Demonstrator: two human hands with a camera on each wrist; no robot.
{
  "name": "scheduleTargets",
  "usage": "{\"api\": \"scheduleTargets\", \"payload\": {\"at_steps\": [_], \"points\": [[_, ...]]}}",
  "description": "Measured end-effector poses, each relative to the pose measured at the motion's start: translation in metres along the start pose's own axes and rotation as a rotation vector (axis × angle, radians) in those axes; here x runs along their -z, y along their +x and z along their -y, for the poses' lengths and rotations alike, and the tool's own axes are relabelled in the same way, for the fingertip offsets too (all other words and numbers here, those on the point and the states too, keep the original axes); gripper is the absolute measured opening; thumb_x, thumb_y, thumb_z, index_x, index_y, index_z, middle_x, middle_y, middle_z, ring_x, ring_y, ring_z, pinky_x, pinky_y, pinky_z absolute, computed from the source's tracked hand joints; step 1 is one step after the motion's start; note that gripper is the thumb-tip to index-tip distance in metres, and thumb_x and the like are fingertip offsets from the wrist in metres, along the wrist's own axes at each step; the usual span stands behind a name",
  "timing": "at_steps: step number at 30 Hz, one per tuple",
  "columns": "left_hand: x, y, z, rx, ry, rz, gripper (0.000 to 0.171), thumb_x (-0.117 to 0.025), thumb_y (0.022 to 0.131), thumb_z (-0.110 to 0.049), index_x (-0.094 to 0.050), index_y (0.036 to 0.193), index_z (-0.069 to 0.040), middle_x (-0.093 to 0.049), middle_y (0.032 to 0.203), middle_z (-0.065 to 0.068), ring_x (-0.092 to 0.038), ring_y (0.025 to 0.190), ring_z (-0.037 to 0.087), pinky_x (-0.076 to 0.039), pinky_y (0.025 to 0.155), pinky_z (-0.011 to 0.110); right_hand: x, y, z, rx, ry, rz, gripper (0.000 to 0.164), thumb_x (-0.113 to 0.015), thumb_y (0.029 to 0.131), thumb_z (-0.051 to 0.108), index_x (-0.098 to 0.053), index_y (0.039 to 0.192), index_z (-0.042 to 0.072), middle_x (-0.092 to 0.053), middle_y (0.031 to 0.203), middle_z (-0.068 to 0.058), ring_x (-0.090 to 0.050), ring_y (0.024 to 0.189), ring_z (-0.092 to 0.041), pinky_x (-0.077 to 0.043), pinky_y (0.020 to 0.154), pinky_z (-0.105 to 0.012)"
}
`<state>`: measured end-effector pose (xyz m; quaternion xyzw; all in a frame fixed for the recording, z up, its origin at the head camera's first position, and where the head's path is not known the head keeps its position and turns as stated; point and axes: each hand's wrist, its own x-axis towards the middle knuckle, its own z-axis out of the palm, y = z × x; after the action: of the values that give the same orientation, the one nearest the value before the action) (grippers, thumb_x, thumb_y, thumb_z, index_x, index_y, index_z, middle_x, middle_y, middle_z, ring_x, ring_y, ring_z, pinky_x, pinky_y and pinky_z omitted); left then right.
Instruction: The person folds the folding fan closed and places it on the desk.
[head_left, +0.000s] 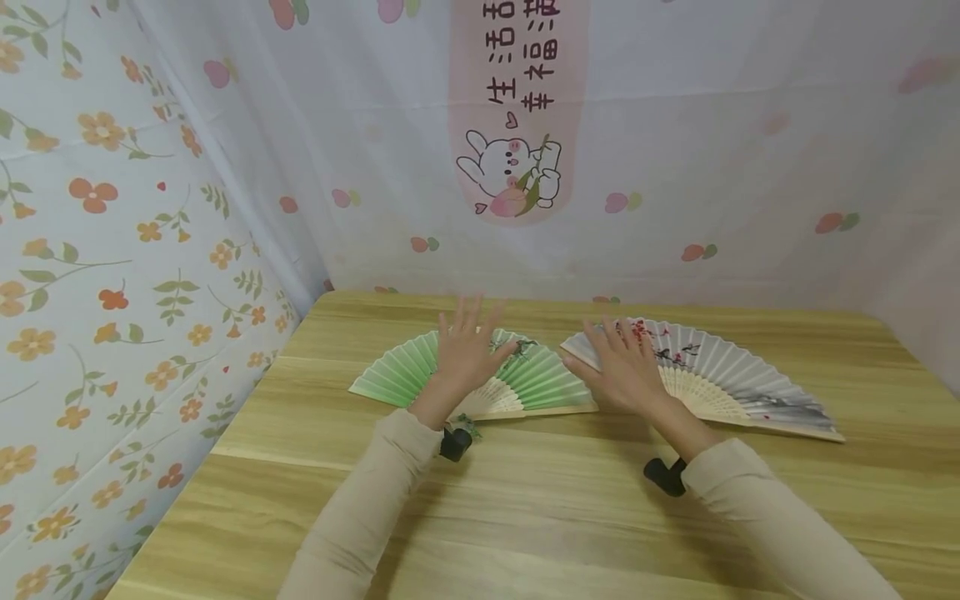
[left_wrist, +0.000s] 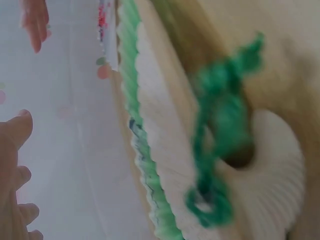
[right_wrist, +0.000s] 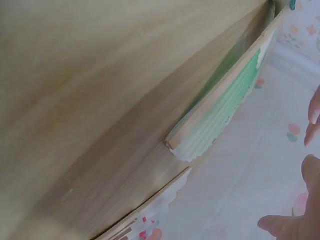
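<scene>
A green folding fan [head_left: 405,371] lies spread on the wooden table, with a green tassel cord [left_wrist: 220,130] knotted at its pivot. To its right is a white folding fan [head_left: 757,375], also spread, printed with red blossoms and grey brushwork. My left hand [head_left: 467,358] hovers over the green fan with its fingers spread and straight, holding nothing. Over the left part of the white fan is my right hand [head_left: 626,371], fingers likewise spread and nothing held. Both hands show at the edges of the wrist views, apart from the fans.
The wooden table [head_left: 555,517] meets a white curtain [head_left: 675,150] with a cartoon rabbit at the back. A flowered cloth [head_left: 112,292] hangs along the left side. Black wrist-worn devices [head_left: 666,477] sit under both wrists.
</scene>
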<state>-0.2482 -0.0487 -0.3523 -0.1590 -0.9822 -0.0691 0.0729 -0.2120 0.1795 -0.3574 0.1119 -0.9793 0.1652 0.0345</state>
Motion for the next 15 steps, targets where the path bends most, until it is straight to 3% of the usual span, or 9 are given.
{"api": "scheduleTargets", "payload": {"at_steps": [9, 15], "points": [[-0.002, -0.008, 0.012, -0.022, -0.01, 0.022, 0.065, -0.037, 0.089, -0.054, -0.014, 0.143, -0.027, -0.001, 0.148, 0.005, 0.004, 0.133, 0.026, -0.004, 0.104, 0.056, -0.003, -0.007, 0.0, 0.023, 0.026, 0.05, 0.074, -0.035, 0.089, 0.056, -0.014, 0.142, 0.008, -0.006, 0.145, -0.02, -0.002, 0.13, -0.04, -0.001, 0.099, -0.063], [-0.005, -0.013, 0.02, -0.032, -0.082, 0.013, 0.063, -0.041, 0.088, -0.052, -0.019, 0.142, -0.026, -0.008, 0.147, 0.008, 0.0, 0.133, 0.03, -0.007, 0.102, 0.058, -0.004, -0.015, -0.002, 0.055, 0.052, 0.057, 0.073, -0.038, 0.09, 0.051, -0.016, 0.141, 0.004, -0.006, 0.144, -0.021, -0.006, 0.128, -0.043, -0.003, 0.1, -0.061]]}}
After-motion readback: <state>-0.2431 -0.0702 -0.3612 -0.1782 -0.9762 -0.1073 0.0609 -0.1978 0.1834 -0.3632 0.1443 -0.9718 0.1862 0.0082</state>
